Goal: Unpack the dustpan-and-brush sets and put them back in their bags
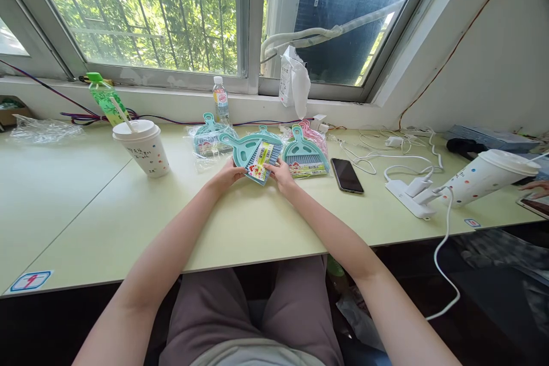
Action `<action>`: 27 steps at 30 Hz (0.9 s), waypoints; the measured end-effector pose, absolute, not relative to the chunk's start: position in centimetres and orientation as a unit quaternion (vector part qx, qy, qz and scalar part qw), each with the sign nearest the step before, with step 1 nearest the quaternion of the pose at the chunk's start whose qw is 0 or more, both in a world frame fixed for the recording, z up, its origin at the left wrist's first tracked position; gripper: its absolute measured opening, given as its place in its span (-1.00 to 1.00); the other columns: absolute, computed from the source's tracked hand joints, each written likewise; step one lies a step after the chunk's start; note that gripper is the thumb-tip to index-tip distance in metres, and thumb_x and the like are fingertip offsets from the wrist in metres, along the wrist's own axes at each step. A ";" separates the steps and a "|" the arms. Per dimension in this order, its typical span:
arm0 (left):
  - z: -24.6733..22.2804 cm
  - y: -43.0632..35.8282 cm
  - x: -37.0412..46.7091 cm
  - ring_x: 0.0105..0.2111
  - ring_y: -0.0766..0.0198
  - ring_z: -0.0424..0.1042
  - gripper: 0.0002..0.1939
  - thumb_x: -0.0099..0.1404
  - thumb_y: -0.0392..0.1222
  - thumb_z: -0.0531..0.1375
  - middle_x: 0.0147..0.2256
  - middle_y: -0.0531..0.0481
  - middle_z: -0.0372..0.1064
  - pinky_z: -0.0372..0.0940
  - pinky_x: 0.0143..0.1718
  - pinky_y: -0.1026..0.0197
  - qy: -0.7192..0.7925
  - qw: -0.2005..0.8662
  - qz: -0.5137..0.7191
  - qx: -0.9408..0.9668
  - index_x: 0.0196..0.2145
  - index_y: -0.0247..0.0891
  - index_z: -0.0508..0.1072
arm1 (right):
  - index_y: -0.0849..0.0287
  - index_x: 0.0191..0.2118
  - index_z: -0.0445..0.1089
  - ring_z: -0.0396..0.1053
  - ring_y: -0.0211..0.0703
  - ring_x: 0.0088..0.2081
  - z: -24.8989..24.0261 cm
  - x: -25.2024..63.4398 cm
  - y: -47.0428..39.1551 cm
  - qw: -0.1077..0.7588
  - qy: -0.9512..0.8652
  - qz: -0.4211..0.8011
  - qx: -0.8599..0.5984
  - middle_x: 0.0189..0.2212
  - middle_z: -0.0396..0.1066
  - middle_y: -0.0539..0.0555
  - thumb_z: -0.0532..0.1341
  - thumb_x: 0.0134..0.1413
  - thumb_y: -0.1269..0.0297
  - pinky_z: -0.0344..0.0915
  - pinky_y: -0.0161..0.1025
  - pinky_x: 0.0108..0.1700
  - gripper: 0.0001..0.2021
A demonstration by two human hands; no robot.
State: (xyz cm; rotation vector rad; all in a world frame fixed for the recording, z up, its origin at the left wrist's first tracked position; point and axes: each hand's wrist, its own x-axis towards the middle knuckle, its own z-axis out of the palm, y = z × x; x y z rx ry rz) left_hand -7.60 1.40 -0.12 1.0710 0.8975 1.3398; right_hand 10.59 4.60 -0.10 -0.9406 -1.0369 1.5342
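Both hands hold a small teal dustpan and brush set (243, 150) just above the table, its dustpan handle pointing to the upper left. Grey bristles and a yellow, red and white label card (260, 161) face up. My left hand (228, 176) is closed on the lower left edge. On the other side, my right hand (281, 175) pinches the card and brush edge. Another teal handle (263, 129) shows behind; I cannot tell whether it belongs to this set. A similar teal set (305, 154) lies to the right, and a wrapped one (209, 137) to the left.
A lidded paper cup (143, 148) and green bottle (103, 97) stand left, a clear bottle (221, 100) behind. Rightward are a pink set (319, 137), phone (347, 175), power strip (409, 199) with cables, and tilted cup (484, 177). Another person's hand (536, 187) shows far right.
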 end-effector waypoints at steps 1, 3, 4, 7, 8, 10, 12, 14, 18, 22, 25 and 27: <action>-0.2 1.4 -7.6 -0.09 0.08 0.48 -0.42 -0.14 -0.46 0.33 -0.12 -0.10 0.48 0.40 -0.02 0.04 0.383 0.566 0.571 0.454 -0.10 -0.27 0.37 | 0.11 -0.25 0.34 0.53 -0.16 -0.18 -0.1 10.6 4.6 0.508 -0.430 0.636 -0.391 -0.29 0.55 0.00 0.35 -0.09 0.53 0.52 -0.17 -0.07 -0.71; -0.3 1.5 -7.6 -0.10 0.09 0.48 -0.40 -0.15 -0.47 0.34 -0.11 -0.09 0.48 0.41 -0.03 0.06 0.385 0.565 0.574 0.450 -0.09 -0.26 0.36 | 0.11 -0.24 0.34 0.53 -0.17 -0.19 -0.1 10.6 4.6 0.509 -0.430 0.634 -0.392 -0.30 0.55 0.00 0.34 -0.08 0.53 0.51 -0.18 -0.08 -0.72; -0.3 1.5 -7.5 -0.10 0.09 0.49 -0.40 -0.15 -0.47 0.34 -0.11 -0.09 0.48 0.41 -0.04 0.07 0.387 0.564 0.576 0.448 -0.09 -0.26 0.36 | 0.11 -0.24 0.34 0.53 -0.17 -0.19 -0.1 10.6 4.5 0.509 -0.431 0.634 -0.393 -0.29 0.55 0.00 0.33 -0.08 0.53 0.51 -0.18 -0.08 -0.72; -0.3 1.5 -7.4 -0.10 0.08 0.49 -0.39 -0.17 -0.47 0.35 -0.13 -0.08 0.48 0.40 -0.02 0.06 0.392 0.563 0.577 0.443 -0.11 -0.25 0.36 | 0.11 -0.23 0.34 0.53 -0.16 -0.18 0.0 10.6 4.5 0.506 -0.432 0.634 -0.394 -0.28 0.55 0.01 0.36 -0.11 0.52 0.51 -0.17 -0.07 -0.69; -0.3 1.5 -7.4 -0.10 0.08 0.49 -0.39 -0.18 -0.47 0.36 -0.13 -0.08 0.48 0.39 -0.02 0.05 0.395 0.563 0.576 0.441 -0.11 -0.25 0.36 | 0.11 -0.22 0.34 0.53 -0.15 -0.17 0.1 10.6 4.4 0.506 -0.431 0.634 -0.394 -0.28 0.55 0.01 0.36 -0.12 0.52 0.51 -0.16 -0.06 -0.68; -0.2 1.5 -7.3 -0.09 0.06 0.49 -0.37 -0.21 -0.47 0.37 -0.13 -0.08 0.49 0.38 0.01 0.03 0.401 0.564 0.575 0.436 -0.13 -0.25 0.36 | 0.11 -0.22 0.34 0.53 -0.15 -0.18 0.1 10.6 4.4 0.508 -0.430 0.634 -0.393 -0.28 0.55 0.01 0.36 -0.12 0.52 0.51 -0.16 -0.06 -0.68; -0.2 1.4 -7.3 -0.07 0.03 0.49 -0.36 -0.23 -0.47 0.39 -0.13 -0.09 0.49 0.36 0.02 -0.01 0.405 0.563 0.576 0.434 -0.13 -0.25 0.37 | 0.11 -0.22 0.33 0.53 -0.16 -0.18 0.1 10.6 4.3 0.511 -0.429 0.634 -0.391 -0.28 0.54 0.01 0.35 -0.10 0.52 0.51 -0.16 -0.06 -0.69; -0.1 1.3 -7.2 -0.06 0.00 0.48 -0.34 -0.25 -0.46 0.40 -0.13 -0.10 0.49 0.35 0.04 -0.05 0.404 0.561 0.575 0.438 -0.13 -0.26 0.37 | 0.11 -0.22 0.33 0.53 -0.16 -0.18 0.1 10.6 4.3 0.512 -0.428 0.634 -0.391 -0.27 0.54 0.02 0.35 -0.11 0.52 0.50 -0.17 -0.06 -0.69; 0.0 1.3 -6.9 -0.05 -0.06 0.47 -0.34 -0.27 -0.45 0.41 -0.14 -0.12 0.50 0.33 0.03 -0.08 0.402 0.555 0.572 0.451 -0.13 -0.26 0.38 | 0.10 -0.22 0.33 0.52 -0.14 -0.16 0.0 10.6 4.4 0.509 -0.431 0.633 -0.394 -0.26 0.54 0.01 0.39 -0.14 0.49 0.50 -0.16 -0.06 -0.66; 0.1 1.4 -6.5 -0.01 -0.12 0.44 -0.27 -0.33 -0.45 0.42 -0.14 -0.12 0.49 0.36 -0.01 -0.08 0.400 0.540 0.584 0.455 -0.12 -0.26 0.37 | 0.11 -0.23 0.32 0.52 -0.15 -0.16 0.0 10.5 4.4 0.508 -0.428 0.634 -0.396 -0.26 0.54 0.02 0.40 -0.16 0.48 0.50 -0.17 -0.06 -0.65; 0.2 1.4 -6.1 0.03 -0.14 0.40 -0.26 -0.33 -0.41 0.44 -0.12 -0.15 0.47 0.34 0.02 -0.08 0.389 0.521 0.594 0.474 -0.11 -0.28 0.38 | 0.11 -0.23 0.32 0.53 -0.16 -0.18 -0.1 10.5 4.4 0.510 -0.426 0.634 -0.396 -0.27 0.55 0.02 0.40 -0.15 0.48 0.50 -0.18 -0.07 -0.66; 0.2 1.4 -5.9 0.06 -0.14 0.38 -0.28 -0.32 -0.37 0.44 -0.09 -0.18 0.45 0.32 0.05 -0.08 0.385 0.505 0.600 0.487 -0.10 -0.31 0.40 | 0.11 -0.23 0.33 0.53 -0.16 -0.18 -0.1 10.6 4.4 0.511 -0.426 0.634 -0.395 -0.27 0.55 0.02 0.38 -0.13 0.47 0.50 -0.18 -0.08 -0.68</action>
